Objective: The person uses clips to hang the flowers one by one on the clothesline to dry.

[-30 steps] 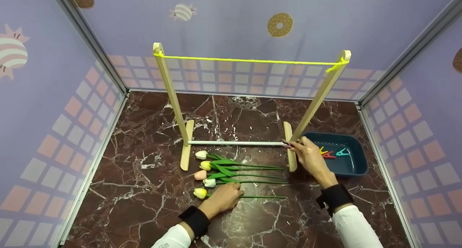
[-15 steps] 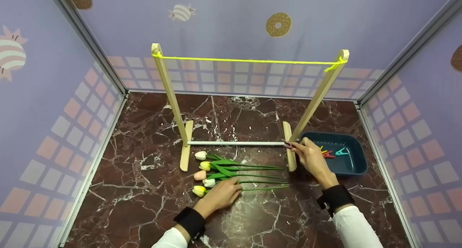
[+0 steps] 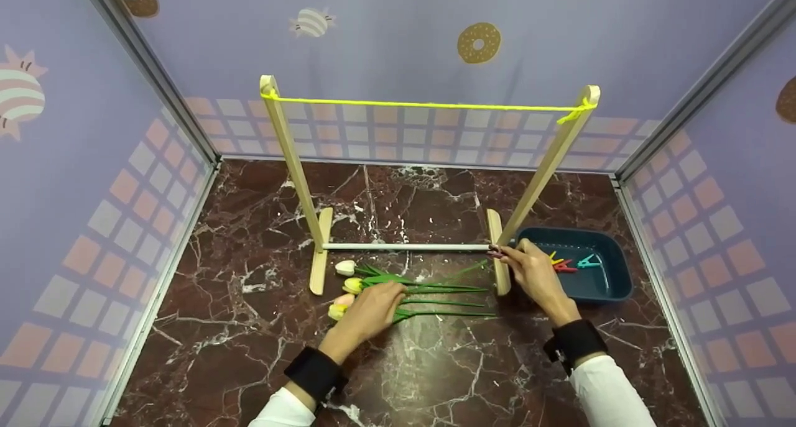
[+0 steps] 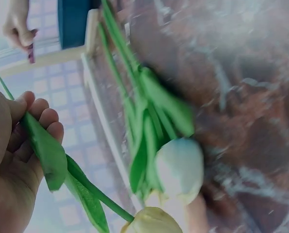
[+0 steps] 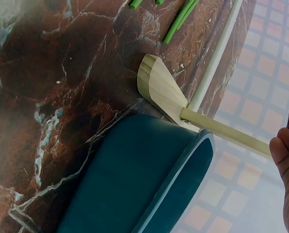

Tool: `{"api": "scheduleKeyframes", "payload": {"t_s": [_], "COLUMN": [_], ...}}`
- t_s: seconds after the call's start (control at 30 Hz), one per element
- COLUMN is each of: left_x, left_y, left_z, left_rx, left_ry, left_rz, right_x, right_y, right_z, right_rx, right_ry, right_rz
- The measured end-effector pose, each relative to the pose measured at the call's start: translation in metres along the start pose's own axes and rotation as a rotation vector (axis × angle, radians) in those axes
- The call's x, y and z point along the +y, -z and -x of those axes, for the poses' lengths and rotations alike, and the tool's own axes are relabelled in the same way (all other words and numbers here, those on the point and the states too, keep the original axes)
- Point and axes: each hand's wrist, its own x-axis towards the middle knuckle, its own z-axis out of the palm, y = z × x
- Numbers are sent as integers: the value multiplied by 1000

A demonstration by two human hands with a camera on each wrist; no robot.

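My left hand (image 3: 371, 309) pinches a yellow tulip (image 4: 154, 221) by its green stem, lifted above the other flowers; its head shows at the hand's left in the head view. Beneath lie several artificial tulips, among them a white one (image 3: 345, 267), a yellow one (image 3: 353, 284) and a pale one (image 4: 179, 170), stems pointing right. Between thumb and fingers my right hand (image 3: 533, 271) holds a small dark purple clothespin (image 3: 495, 252), beside the foot of the rack's right post.
A wooden rack (image 3: 291, 160) has a yellow string (image 3: 429, 105) tied across its top and a white rod (image 3: 407, 247) low down. At right stands a dark blue tray (image 3: 612, 290) with red, yellow and teal clothespins (image 3: 587, 262). Patterned walls enclose the marble surface.
My left hand has picked up the front yellow tulip and moved it away from me, over the other tulips. The right hand stays nearly still with the clothespin.
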Motion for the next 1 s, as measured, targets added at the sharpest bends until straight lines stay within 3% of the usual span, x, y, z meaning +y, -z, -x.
{"api": "scheduleKeyframes", "payload": {"t_s": [0.27,0.6,0.9,1.0], "left_x": [-2,-18,-25,-28], "left_y": [36,80,109,116], "left_z": [-16,-41,-59,-63], "left_rx": [143,368,570,606], "left_ry": [78,132,172,178], "left_rz": [38,94,150,167], "right_x": [-2,-4,-6,-6], "right_y": [2,2,3,3], "right_z": [-3,-8,-9,-9], "right_rx": [-6,-24,-44,-41], "right_ry": [9,20,20,21], "right_rz": [7,21,24,23]}}
